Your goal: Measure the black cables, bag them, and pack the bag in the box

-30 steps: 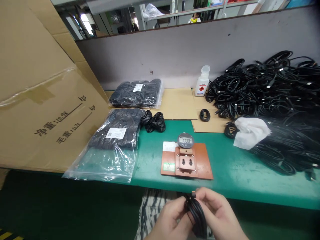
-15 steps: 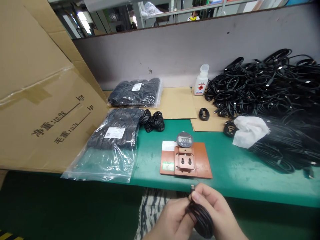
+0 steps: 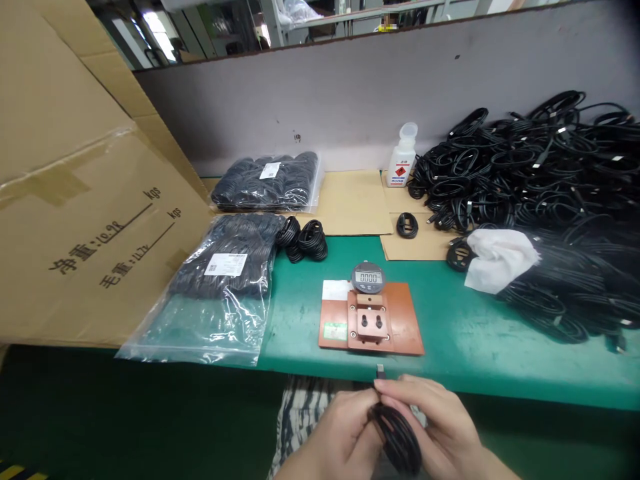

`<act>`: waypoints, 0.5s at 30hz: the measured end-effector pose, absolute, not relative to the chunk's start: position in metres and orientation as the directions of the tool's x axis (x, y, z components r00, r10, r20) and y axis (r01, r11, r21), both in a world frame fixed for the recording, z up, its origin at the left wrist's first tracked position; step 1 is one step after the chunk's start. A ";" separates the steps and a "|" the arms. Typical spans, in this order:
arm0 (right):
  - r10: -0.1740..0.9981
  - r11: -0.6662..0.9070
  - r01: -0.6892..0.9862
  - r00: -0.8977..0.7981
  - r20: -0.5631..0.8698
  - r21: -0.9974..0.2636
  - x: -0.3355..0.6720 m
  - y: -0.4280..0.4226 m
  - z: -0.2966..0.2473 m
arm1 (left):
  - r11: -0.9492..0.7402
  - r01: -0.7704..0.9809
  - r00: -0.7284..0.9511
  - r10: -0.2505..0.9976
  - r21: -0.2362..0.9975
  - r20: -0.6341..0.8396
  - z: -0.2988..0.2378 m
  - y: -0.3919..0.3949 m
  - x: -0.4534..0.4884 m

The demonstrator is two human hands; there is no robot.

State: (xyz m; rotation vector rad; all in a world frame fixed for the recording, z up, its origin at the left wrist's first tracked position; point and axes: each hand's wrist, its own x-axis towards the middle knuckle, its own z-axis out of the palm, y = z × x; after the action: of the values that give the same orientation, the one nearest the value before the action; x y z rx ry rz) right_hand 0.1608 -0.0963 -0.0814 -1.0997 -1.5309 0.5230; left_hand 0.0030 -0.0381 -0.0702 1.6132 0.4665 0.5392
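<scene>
Both my hands hold one coiled black cable (image 3: 397,437) low in the head view, just below the table's front edge. My left hand (image 3: 340,433) grips the coil's left side. My right hand (image 3: 440,427) wraps round its right side, and its fingers pinch the cable end, so the small plug (image 3: 381,370) sticks up. Directly above the plug a brown test fixture (image 3: 371,325) with two holes and a round digital gauge (image 3: 369,277) reading zeros sits on the green table (image 3: 465,347).
A big heap of black cables (image 3: 535,193) fills the right side, with a white cloth (image 3: 500,257) on it. Two bagged cable bundles (image 3: 225,267) lie left, loose coils (image 3: 305,240) beside them. A large cardboard box (image 3: 75,200) stands far left. A white bottle (image 3: 403,157) stands at the back.
My hands and the coil stay in about the same place below the table edge. The plug end now stands higher, clear above my fingers. The camera has tilted slightly.
</scene>
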 end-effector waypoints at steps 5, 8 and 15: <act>0.738 0.635 0.563 -0.239 0.631 -0.529 0.181 -0.081 -0.088 | -0.158 -0.041 0.799 0.588 0.987 0.128 -0.077 -0.029 -0.001; 0.714 0.648 0.597 -0.261 0.649 -0.473 0.183 -0.073 -0.095 | -0.177 -0.003 0.804 0.584 0.984 0.107 -0.081 -0.024 -0.003; 0.719 0.627 0.629 -0.241 0.651 -0.459 0.182 -0.070 -0.105 | -0.187 -0.001 0.810 0.576 0.982 0.111 -0.085 -0.017 -0.003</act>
State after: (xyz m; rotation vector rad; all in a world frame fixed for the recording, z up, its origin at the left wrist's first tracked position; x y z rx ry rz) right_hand 0.1825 -0.0700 -0.1055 -1.0643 -1.9510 0.1262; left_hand -0.0034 -0.0171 -0.0846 1.6943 0.4536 0.5505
